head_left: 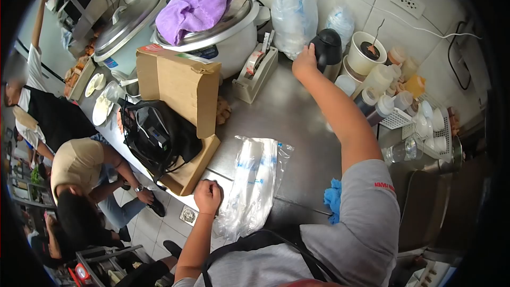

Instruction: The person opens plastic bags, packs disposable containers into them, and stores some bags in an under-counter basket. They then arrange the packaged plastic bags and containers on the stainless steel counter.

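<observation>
My right hand reaches to the back of the steel counter, its fingers closed round the handle side of a black-topped jug with a metal lower body. Behind the jug are a bulging clear plastic bag and a smaller wrapped stack. A white pot stands just right of it. My left hand is curled into a fist at the counter's near edge. It lies between an open cardboard box, with a black bag in it, and a pile of clear plastic bags.
Two large lidded cookers line the wall, one under a purple cloth. A tape dispenser stands before them. Squeeze bottles crowd the right. A blue cloth lies near my right sleeve. A person bends down at left.
</observation>
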`<state>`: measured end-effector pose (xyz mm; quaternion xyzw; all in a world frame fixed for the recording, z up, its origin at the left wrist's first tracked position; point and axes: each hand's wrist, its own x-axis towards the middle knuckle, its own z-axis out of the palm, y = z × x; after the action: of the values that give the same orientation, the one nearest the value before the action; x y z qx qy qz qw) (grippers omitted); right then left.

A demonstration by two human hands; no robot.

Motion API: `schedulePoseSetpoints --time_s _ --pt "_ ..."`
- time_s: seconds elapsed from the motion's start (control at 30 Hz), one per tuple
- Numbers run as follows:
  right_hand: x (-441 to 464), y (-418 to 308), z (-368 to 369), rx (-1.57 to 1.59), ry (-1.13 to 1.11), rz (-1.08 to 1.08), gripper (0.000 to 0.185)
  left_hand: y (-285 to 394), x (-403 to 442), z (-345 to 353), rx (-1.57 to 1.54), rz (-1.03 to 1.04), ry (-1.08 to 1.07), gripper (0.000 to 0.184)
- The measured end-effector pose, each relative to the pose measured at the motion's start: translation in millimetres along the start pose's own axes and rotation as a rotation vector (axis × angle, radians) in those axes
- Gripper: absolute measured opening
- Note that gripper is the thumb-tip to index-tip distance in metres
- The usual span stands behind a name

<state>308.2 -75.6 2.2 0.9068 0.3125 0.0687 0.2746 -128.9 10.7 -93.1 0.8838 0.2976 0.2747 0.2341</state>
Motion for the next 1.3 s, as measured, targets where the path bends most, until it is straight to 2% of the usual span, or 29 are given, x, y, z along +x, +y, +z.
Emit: schedulePoseSetpoints --time_s 0.1,0.27,0.33,0.4,0.47,0.53,0.63,0.73,0.83,0.87,0.97,1.03,1.1,1.17,1.2,1.3 --pt "-7 6 -10 0.007 -0.115 -0.033 0.036 -3 -1 1 -0.002 0.015 0.011 0.002" --pt "36 10 -26 0.385 -0.484 0.260 0.032 -6 -2 2 -0.023 -0.016 0.023 0.003" --pt "8 28 -60 0.455 -0.106 0.092 0.031 -3 -1 0 -0.031 -0.040 0.009 0.004" --pt "9 57 -113 0.661 0.034 0.224 0.048 0 1 -1 -0.036 -0.062 -0.004 0.005" --pt "8 77 -145 1.004 0.283 0.514 0.064 1 1 -2 -0.033 -0.060 0.000 0.005" --pt "41 89 -138 1.095 0.415 0.619 0.081 3 2 -3 -0.026 -0.062 -0.001 0.005" --pt "96 98 -119 1.117 0.350 0.671 0.091 2 4 -2 -0.004 -0.065 0.001 0.005" --pt "134 96 -100 1.239 0.732 0.766 0.093 1 5 -2 0.027 -0.065 0.010 0.006" --pt "137 105 -97 1.250 0.574 0.444 0.088 -1 6 -2 0.014 -0.051 0.011 0.006" --pt "130 107 -105 1.313 0.346 0.434 0.081 1 6 -3 0.027 -0.058 0.009 0.005" --pt "129 93 -101 1.216 0.616 0.517 0.076 6 8 -2 0.033 -0.070 0.003 0.004" --pt "129 95 -95 1.184 0.657 0.517 0.071 1 6 -2 0.024 -0.080 0.006 0.003" --pt "143 104 -75 1.214 0.742 0.371 0.071 -3 4 0 -0.014 -0.044 0.042 0.001" --pt "144 111 -67 1.136 0.696 0.338 0.071 -10 0 1 -0.014 -0.021 0.053 0.002" --pt "146 117 -66 0.984 0.673 0.350 0.071 -10 -1 0 -0.023 -0.042 0.043 0.003" --pt "187 147 -36 0.966 0.680 0.153 0.069 -12 -3 -5 -0.019 -0.032 0.007 0.004"
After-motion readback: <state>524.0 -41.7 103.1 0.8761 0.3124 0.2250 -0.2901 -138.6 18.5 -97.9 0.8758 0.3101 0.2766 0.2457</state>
